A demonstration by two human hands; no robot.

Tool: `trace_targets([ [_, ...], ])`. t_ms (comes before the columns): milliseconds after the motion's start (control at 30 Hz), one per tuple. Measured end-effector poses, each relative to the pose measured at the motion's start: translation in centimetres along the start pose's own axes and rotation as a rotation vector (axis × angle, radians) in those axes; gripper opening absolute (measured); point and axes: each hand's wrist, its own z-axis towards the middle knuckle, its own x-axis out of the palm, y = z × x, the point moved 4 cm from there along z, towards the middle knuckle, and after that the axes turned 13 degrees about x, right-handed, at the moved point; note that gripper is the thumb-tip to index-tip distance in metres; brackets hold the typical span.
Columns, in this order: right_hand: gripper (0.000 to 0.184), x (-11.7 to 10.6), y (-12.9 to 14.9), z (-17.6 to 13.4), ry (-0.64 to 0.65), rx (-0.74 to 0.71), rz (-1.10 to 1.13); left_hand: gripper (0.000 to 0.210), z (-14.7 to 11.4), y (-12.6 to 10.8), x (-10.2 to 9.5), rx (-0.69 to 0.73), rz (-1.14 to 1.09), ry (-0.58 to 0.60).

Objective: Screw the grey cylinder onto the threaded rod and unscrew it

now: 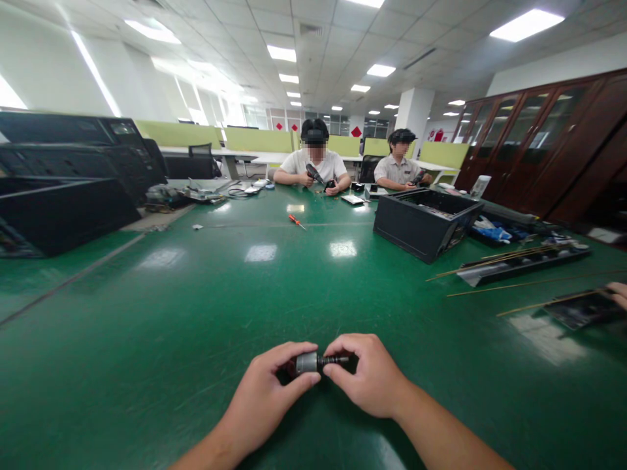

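Low in the middle of the head view, my left hand (274, 385) grips a small electric motor (307, 363) by its silver-grey cylindrical body, between thumb and index finger. A dark, ribbed shaft (336, 360) sticks out of the motor toward the right. My right hand (369, 375) is closed about this shaft, with thumb and index fingertip near its base; its other fingers are curled out of sight. The motor lies level, just over the green tabletop (245, 307). The far end of its body is partly hidden by my left fingers.
An orange screwdriver (296, 220) lies farther up the table. Black computer cases stand at right (421, 225) and left (73, 212). Thin rods (494, 260) and a metal channel (524, 264) lie at right, near another person's hand (620, 294). Two people sit opposite, one holding a power drill (314, 173).
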Motion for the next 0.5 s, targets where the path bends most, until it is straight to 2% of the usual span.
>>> trace_targets([
  [500, 0.008, -0.10, 0.18, -0.11, 0.011, 0.017, -0.021, 0.028, -0.16, -0.25, -0.03, -0.011, -0.015, -0.008],
])
